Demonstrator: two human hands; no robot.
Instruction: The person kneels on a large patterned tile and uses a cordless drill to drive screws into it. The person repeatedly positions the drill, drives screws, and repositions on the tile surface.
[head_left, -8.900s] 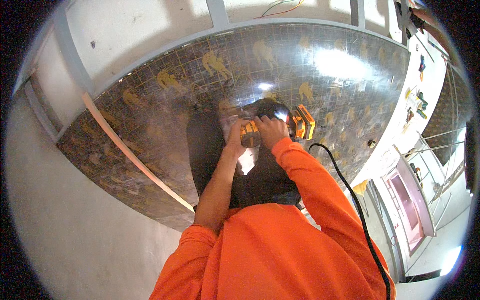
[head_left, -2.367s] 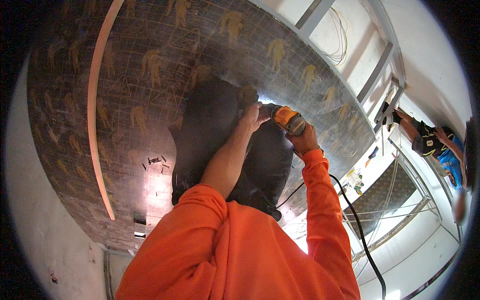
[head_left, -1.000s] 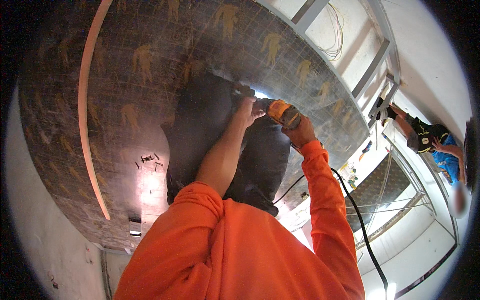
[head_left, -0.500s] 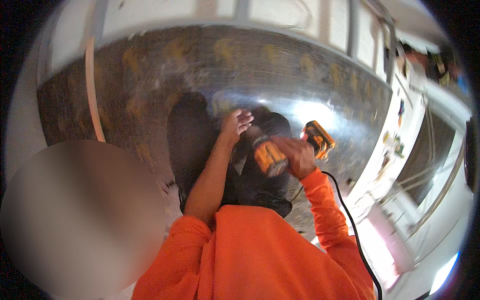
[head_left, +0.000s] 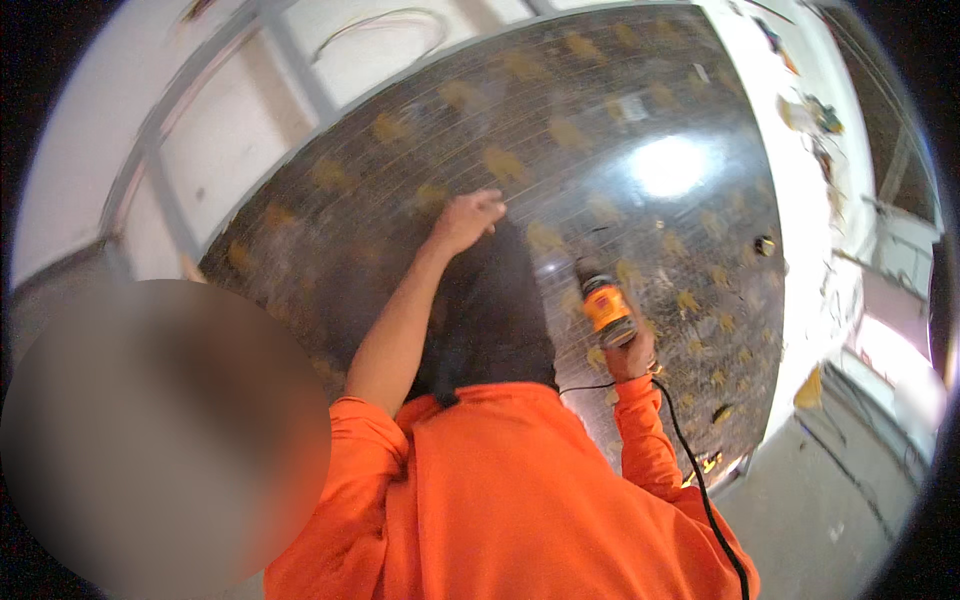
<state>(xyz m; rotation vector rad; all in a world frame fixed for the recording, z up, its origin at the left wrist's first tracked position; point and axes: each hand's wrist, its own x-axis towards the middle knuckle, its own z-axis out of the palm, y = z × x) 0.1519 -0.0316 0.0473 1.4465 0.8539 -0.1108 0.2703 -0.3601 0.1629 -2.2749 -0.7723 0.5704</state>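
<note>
My right hand (head_left: 632,356) is wrapped round an orange and black cordless drill (head_left: 608,308). The drill's tip points away from me, above a dark panel (head_left: 560,90) with a worn sheen and rows of yellowish smudges. Out in front, a little left of centre, my left hand (head_left: 468,222) hovers over the same panel. Its fingers are curled toward the thumb, and whatever may be between them is hidden. Below it, my dark-clad legs (head_left: 490,310) partly cover the panel.
A black cord (head_left: 690,450) runs along my right sleeve. Beyond the panel's far edge stands a grey metal frame (head_left: 298,62) with a loop of cable (head_left: 385,22). A pale ledge with scattered items (head_left: 822,115) borders the panel's right side. Grey floor (head_left: 810,510) lies at lower right.
My view has swung to the right. The drill has moved rightward, away from my left hand, and its tip now points forward. My left hand has moved slightly forward.
</note>
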